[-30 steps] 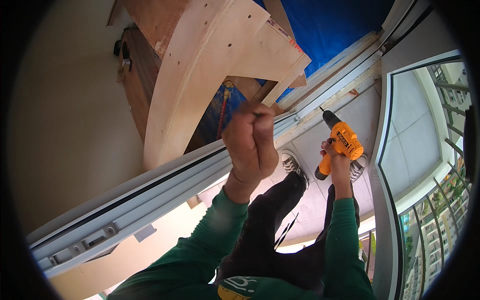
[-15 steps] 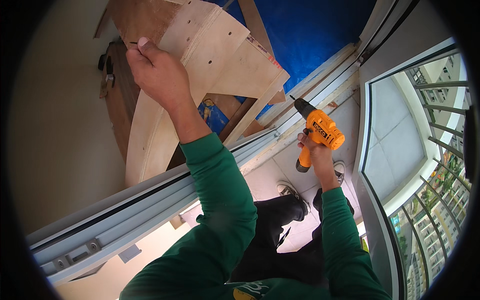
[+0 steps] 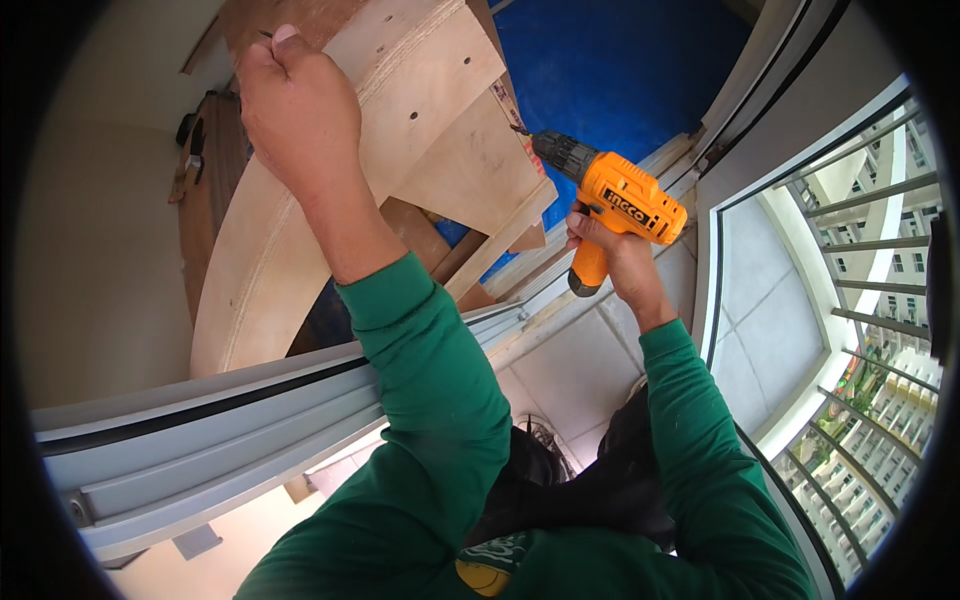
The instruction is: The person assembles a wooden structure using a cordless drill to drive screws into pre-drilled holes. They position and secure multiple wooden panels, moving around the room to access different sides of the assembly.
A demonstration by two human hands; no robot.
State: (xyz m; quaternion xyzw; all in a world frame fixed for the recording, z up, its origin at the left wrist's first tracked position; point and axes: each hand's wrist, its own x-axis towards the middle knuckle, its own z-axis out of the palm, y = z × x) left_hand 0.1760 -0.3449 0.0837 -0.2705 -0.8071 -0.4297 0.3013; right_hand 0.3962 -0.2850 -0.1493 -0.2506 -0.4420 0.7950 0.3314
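Up at curved plywood form (image 3: 330, 200) | left hand (image 3: 295, 110) closed on its edge | right hand (image 3: 610, 250) grips orange drill (image 3: 615, 195)

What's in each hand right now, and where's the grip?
Right hand holds the orange drill by its handle. Left hand grips the curved plywood piece at its upper edge.

Black label (image 3: 629, 211) on orange drill (image 3: 615, 200) side; no packages, screens.
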